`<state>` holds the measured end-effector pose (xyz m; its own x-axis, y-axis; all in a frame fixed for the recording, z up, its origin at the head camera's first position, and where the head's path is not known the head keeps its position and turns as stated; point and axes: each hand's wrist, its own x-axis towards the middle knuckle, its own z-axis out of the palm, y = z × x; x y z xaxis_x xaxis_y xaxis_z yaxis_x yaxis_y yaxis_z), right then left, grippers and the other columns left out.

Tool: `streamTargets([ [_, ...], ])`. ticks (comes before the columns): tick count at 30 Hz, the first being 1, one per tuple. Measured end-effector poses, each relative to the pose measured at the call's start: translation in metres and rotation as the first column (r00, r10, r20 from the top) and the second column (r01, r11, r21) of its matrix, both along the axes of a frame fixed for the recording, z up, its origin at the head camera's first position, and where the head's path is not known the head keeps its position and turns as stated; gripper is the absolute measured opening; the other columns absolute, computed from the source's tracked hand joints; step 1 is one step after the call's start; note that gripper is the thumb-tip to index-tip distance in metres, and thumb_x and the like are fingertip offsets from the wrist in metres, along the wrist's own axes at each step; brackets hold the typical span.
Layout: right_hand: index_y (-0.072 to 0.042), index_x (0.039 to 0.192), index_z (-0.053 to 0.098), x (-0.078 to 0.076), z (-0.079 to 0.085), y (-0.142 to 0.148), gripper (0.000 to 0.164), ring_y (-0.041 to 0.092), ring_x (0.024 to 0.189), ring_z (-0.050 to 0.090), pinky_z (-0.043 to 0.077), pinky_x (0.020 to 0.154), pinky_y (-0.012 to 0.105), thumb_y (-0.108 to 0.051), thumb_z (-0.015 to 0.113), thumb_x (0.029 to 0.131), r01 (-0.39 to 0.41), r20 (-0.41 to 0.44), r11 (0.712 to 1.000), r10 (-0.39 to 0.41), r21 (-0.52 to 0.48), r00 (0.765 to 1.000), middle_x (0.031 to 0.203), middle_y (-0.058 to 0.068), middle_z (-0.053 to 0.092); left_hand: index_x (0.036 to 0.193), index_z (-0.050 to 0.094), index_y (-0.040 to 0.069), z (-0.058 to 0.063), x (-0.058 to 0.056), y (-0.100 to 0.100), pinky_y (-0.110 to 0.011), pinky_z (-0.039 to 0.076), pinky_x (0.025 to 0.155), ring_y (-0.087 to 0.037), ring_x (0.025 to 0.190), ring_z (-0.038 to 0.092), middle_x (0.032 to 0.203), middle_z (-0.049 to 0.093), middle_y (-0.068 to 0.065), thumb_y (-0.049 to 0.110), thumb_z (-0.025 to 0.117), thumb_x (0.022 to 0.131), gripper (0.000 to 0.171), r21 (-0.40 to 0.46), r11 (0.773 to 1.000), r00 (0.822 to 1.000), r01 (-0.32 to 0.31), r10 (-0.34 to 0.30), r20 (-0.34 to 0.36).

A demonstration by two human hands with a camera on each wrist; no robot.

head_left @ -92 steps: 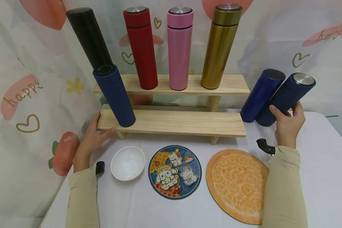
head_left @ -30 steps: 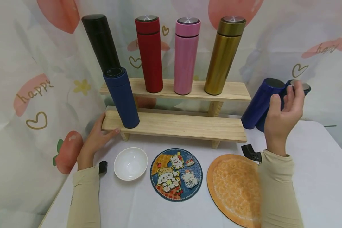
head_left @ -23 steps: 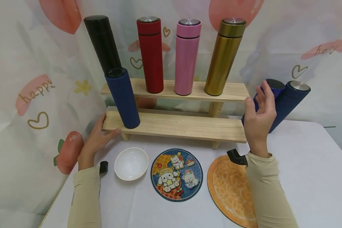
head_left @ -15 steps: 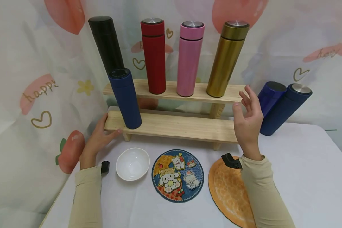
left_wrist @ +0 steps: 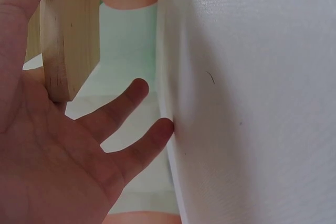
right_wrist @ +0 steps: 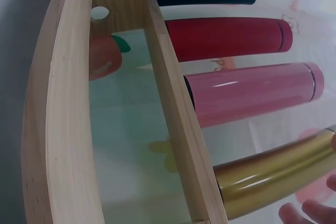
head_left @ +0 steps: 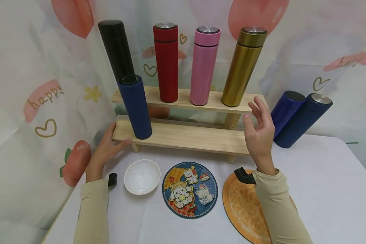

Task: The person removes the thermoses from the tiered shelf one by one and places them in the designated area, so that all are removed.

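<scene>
My left hand [head_left: 105, 151] grips the left end of the lower shelf of the wooden rack [head_left: 195, 136], thumb along the front edge. In the left wrist view the board's end [left_wrist: 68, 40] lies between thumb and index finger, and other fingers [left_wrist: 142, 142] extend straight. Beside that hand, a blue thermos [head_left: 135, 108] stands on the lower shelf. My right hand [head_left: 260, 137] is raised before the rack's right end, fingers loosely bent, holding nothing. Behind it, a shiny blue thermos [head_left: 285, 110] and a dark blue thermos [head_left: 305, 120] stand side by side on the table.
Black [head_left: 117, 51], red [head_left: 166, 64], pink [head_left: 205, 67] and gold [head_left: 244, 67] thermoses stand on the upper shelf. In front of the rack lie a white bowl [head_left: 142, 177], a round cartoon mat [head_left: 190, 189] and an orange round mat [head_left: 244, 203], partly under the right forearm.
My right hand has let go of the dark blue thermos and moved left to the rack's right end. My left hand keeps its place on the shelf; the head view has shifted slightly.
</scene>
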<state>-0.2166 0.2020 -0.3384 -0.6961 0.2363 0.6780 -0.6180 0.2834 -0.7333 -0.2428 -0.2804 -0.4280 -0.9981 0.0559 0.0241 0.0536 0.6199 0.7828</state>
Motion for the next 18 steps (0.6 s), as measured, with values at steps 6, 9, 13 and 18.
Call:
streamTargets([
  [6,0.003,0.154,0.053,0.001,-0.004,-0.004,0.053,0.029,0.142,0.054,0.041,0.12,0.042,0.006,0.057,0.101,-0.015,0.008,0.999,0.015,0.047,1.0,0.157,0.008,0.054,0.173,0.001,0.009,-0.003,0.0,-0.001,-0.067,0.015,0.125,-0.047,0.16,0.012,0.176,0.008,-0.024,0.049,0.075,0.098,0.113,-0.001,1.0,1.0,-0.004,0.004,-0.005],
  [9,0.002,0.154,0.053,0.002,-0.005,-0.005,0.053,0.03,0.141,0.055,0.041,0.119,0.042,0.007,0.057,0.101,-0.022,0.011,0.998,0.021,0.065,1.0,0.157,0.007,0.054,0.173,0.001,0.009,-0.004,0.001,-0.001,-0.067,0.015,0.125,-0.046,0.16,0.011,0.176,0.007,-0.024,0.05,0.075,0.098,0.114,-0.004,1.0,1.0,-0.008,0.008,0.007],
  [13,0.003,0.153,0.055,0.0,-0.006,-0.008,0.053,0.03,0.139,0.057,0.042,0.118,0.042,0.009,0.059,0.1,-0.032,-0.006,0.997,0.032,0.077,0.999,0.156,0.011,0.055,0.173,0.001,0.009,-0.004,0.0,-0.002,-0.068,0.015,0.125,-0.047,0.16,0.012,0.176,0.008,-0.025,0.049,0.075,0.098,0.113,0.0,1.0,1.0,-0.009,0.009,0.0],
  [18,0.004,0.152,0.055,0.0,-0.006,-0.012,0.051,0.032,0.137,0.058,0.044,0.117,0.038,0.006,0.061,0.101,-0.044,-0.002,0.991,0.044,0.126,0.999,0.155,0.015,0.055,0.173,0.001,0.008,-0.004,-0.001,-0.002,-0.067,0.015,0.125,-0.046,0.16,0.012,0.176,0.008,-0.025,0.048,0.076,0.098,0.113,0.012,1.0,1.0,-0.002,0.002,-0.018],
])
